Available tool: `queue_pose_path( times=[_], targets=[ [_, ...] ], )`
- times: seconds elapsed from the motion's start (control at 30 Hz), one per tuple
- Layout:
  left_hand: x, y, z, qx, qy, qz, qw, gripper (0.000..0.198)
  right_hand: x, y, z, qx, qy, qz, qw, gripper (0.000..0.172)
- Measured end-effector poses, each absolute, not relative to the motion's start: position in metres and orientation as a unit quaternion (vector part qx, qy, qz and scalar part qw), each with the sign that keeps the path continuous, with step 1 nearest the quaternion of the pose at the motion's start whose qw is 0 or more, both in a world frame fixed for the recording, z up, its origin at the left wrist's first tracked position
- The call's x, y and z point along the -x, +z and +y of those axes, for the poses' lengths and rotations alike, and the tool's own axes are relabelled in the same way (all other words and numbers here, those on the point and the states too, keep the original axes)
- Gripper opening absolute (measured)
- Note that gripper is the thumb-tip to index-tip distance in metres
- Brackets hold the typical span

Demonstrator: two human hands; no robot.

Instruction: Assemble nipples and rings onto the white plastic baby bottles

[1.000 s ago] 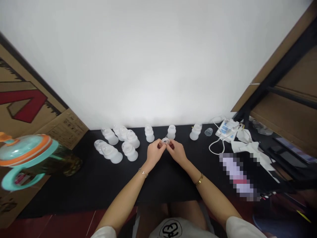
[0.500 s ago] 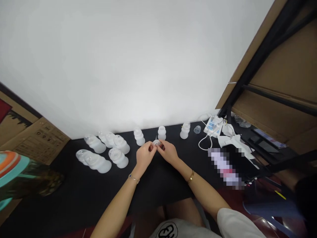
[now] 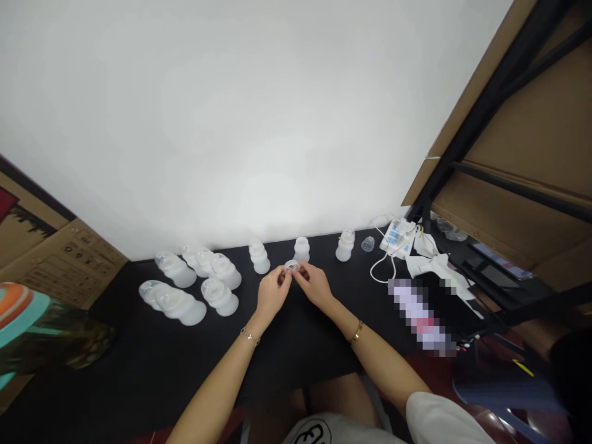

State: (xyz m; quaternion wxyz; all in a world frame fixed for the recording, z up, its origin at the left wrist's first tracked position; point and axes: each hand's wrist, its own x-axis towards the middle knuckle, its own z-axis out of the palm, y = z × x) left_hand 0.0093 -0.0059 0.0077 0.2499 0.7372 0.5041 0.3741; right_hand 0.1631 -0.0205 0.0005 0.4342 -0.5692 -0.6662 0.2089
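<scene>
My left hand [image 3: 272,291] and right hand [image 3: 316,287] are curled in and nearly closed, facing each other, their fingertips pinching a small clear plastic ring [image 3: 291,266] by its edge. It is round and shallow, and too small here for me to make out any finer detail. I hold it just above the surface, right in front of an upright frosted white bottle [image 3: 301,249].

The black surface [image 3: 139,370] runs across the lower middle of the view. To the left, a cluster of frosted bottles [image 3: 219,296] lies on their sides, their clear tops showing. Two more frosted bottles stand upright, one [image 3: 259,256] left of my hands and one [image 3: 345,245] to the right, with a small clear cup [image 3: 367,243] just beside it.

Further right are a white device [image 3: 396,238] with a looping white cable [image 3: 382,270], a crumpled white cloth [image 3: 428,262] and a blurred patch [image 3: 419,314] I can't read. A white wall [image 3: 254,123] fills the top, with a cardboard box [image 3: 60,259] at the left and a black-framed shelf [image 3: 499,154] at the upper right.
</scene>
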Motion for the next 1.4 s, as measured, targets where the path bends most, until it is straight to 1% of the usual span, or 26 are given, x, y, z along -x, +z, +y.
queue_pose_path(
  times=[0.23, 0.57, 0.9, 1.13, 1.3, 1.4],
  targets=[
    [-0.0103, 0.0096, -0.0083, -0.733, 0.378, 0.510, 0.246, 0.030, -0.1639, 0.0019, -0.0202, 0.561, 0.204, -0.673, 0.437, 0.024],
    [-0.0131, 0.0133, -0.0094, -0.714, 0.387, 0.530, 0.244, 0.028, -0.1665, 0.0041, -0.0208, 0.541, 0.227, -0.684, 0.434, 0.030],
    [-0.0137, 0.0126, -0.0077, -0.708, 0.392, 0.534, 0.245, 0.027, -0.1670, 0.0054, -0.0223, 0.532, 0.236, -0.687, 0.435, 0.027],
    [-0.0123, 0.0108, -0.0080, -0.728, 0.392, 0.513, 0.229, 0.029, -0.1657, 0.0052, -0.0225, 0.532, 0.220, -0.691, 0.437, 0.026],
    [-0.0106, 0.0131, -0.0100, -0.747, 0.375, 0.515, 0.190, 0.029, -0.1671, 0.0046, -0.0231, 0.538, 0.197, -0.698, 0.430, 0.026],
    [-0.0102, 0.0142, -0.0116, -0.776, 0.353, 0.511, 0.111, 0.024, -0.1697, 0.0042, -0.0229, 0.549, 0.157, -0.710, 0.411, 0.028]
  ],
)
